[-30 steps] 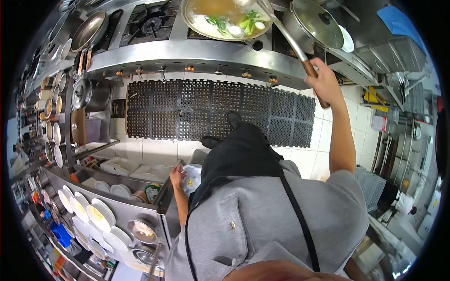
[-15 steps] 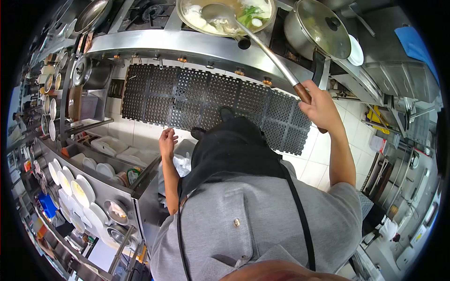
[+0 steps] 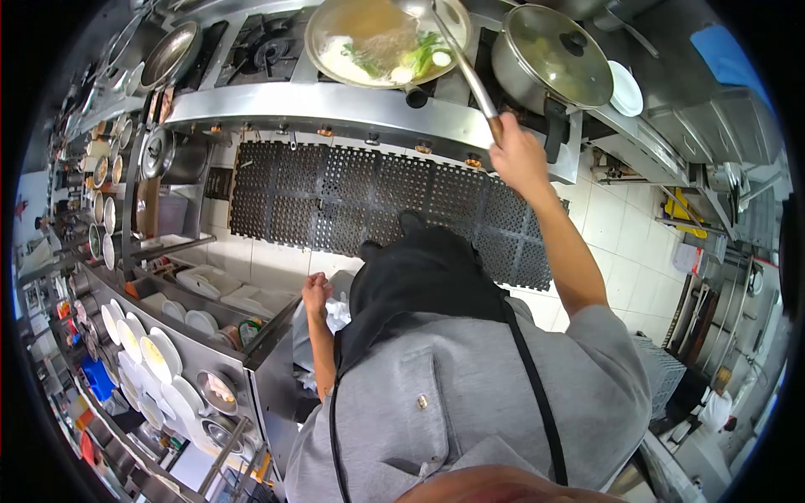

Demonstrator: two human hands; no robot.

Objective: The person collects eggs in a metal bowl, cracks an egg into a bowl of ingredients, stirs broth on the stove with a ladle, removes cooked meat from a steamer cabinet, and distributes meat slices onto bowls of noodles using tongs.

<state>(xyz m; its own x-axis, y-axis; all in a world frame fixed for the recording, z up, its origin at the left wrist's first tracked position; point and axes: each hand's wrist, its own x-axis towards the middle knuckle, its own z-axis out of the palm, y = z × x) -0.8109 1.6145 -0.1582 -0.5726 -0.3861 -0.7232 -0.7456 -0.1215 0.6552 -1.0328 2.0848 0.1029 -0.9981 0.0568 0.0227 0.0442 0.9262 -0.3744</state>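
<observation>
My right hand point(image 3: 519, 154) is wrapped round the brown handle of a long metal ladle point(image 3: 475, 82). The ladle's far end reaches up to the wide pan point(image 3: 317, 59) on the stove, where its bowl is hard to make out at the top edge. Broth, leafy greens point(image 3: 422, 55) and white round pieces lie in that pan. My left hand point(image 3: 316, 292) hangs low at the left, beside a bag-lined bin point(image 3: 337, 315), with fingers loosely curled; I cannot make out anything in it.
A lidded pot point(image 3: 553, 59) stands right of the pan, with a white plate point(image 3: 625, 89) beside it. An empty burner point(image 3: 270, 52) and a frying pan point(image 3: 170, 55) are to the left. White plates point(image 3: 160, 355) line the left counter. A black mat point(image 3: 335, 189) covers the floor.
The ladle bowl first came toward me over the pan, then went back to its far side. My right hand has moved left and forward. The view has shifted too.
</observation>
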